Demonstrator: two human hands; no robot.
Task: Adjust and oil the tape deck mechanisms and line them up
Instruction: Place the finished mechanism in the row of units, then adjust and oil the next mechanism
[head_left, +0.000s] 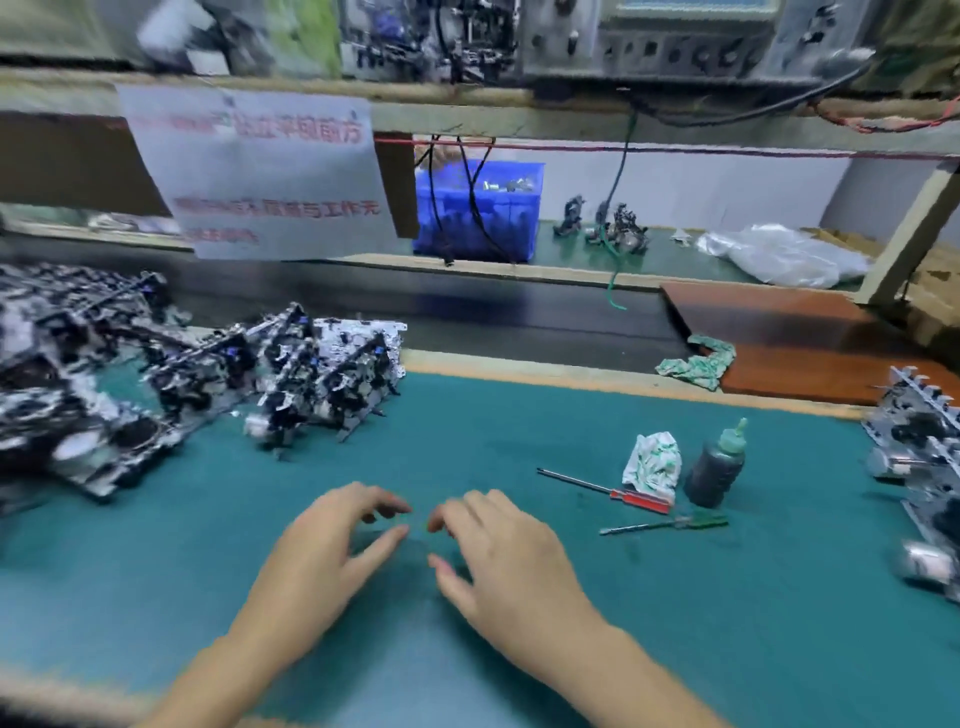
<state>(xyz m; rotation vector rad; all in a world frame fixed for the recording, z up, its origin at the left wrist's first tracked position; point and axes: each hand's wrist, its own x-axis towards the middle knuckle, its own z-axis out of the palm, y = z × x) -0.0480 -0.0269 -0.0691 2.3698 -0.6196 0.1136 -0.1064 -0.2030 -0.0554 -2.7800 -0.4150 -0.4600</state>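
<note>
Both hands — left hand (332, 540), right hand (498, 551) — hover loosely curled, holding nothing visible.

On the tabletop (467, 415), tape deck mechanisms (291, 374) crowd the left and the right edge, with an oil bottle (716, 467) and two screwdrivers (608, 488) lying between them.

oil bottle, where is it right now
In the head view the oil bottle stands upright on the green mat, right of the right hand, beside a crumpled wrapper.
</note>
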